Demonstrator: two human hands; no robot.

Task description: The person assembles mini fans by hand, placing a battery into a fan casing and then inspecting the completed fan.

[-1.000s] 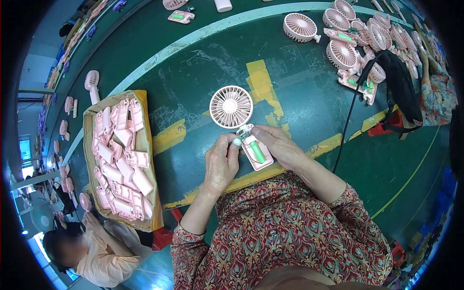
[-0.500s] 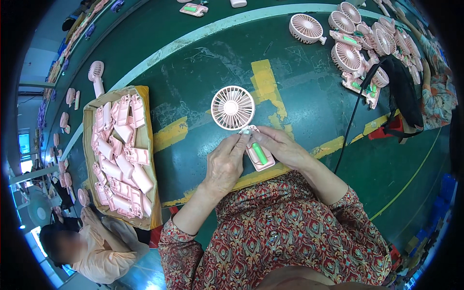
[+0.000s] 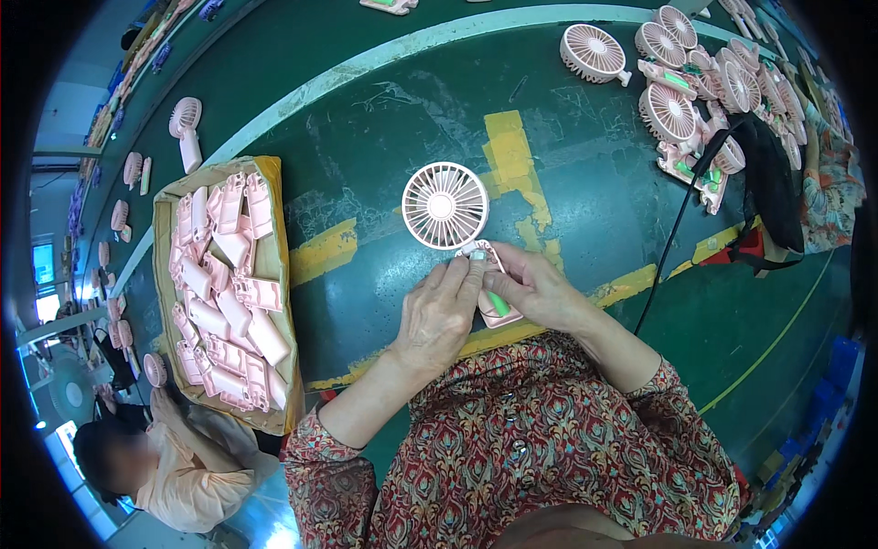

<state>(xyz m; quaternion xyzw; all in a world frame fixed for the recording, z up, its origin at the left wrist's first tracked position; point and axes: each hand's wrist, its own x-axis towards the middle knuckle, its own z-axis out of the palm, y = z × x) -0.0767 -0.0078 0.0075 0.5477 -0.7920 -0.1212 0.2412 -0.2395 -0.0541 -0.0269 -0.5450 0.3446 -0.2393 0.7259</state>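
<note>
A pink handheld fan lies in front of me, its round grille (image 3: pixel 444 206) pointing away from me. Its handle is uncovered, and a green battery (image 3: pixel 497 304) shows inside, partly hidden by my fingers. My left hand (image 3: pixel 433 311) presses its closed fingertips on the neck end of the handle, over a small pale part. Around the right side of the handle, my right hand (image 3: pixel 546 291) is closed, with thumb and fingers gripping its edge. What lies under the left fingertips is hidden.
Left of me stands a cardboard box (image 3: pixel 285 320) full of pink handle shells (image 3: pixel 233 316). Several fans (image 3: pixel 669 112) are piled at the far right, beside a black bag (image 3: pixel 773 183) and dark cable (image 3: pixel 660 252). A co-worker (image 3: pixel 197 467) sits at the lower left.
My left fingers have shifted right over the top of the handle and cover more of it. The right thumb now hides part of the battery. The view has shifted slightly.
</note>
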